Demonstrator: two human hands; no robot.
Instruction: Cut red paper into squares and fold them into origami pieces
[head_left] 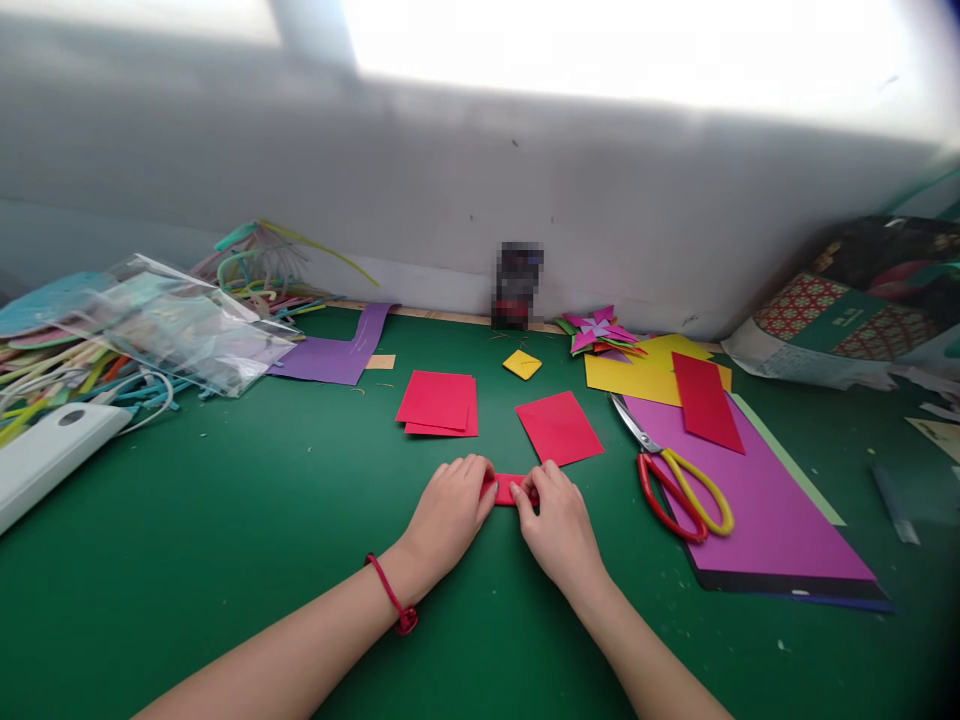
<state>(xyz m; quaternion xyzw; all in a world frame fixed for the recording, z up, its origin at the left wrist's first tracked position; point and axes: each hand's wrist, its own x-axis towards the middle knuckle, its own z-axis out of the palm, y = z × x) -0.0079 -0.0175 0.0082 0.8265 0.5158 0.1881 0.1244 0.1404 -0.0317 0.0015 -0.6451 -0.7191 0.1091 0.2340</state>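
Both forearms are reaching over the green mat (225,520); the left hand (450,515) and right hand (559,525) are pinching a small red paper (510,488) between them, probably pressing a fold. Next crease is needing even fingertip pressure.

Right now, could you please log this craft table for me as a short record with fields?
surface: green mat
left hand: pressing the small red folded paper
right hand: pinching the same paper
beyond the hands: red sheet, red sheet stack, yellow folded piece
right side: scissors on the purple sheet
left side: plastic bag
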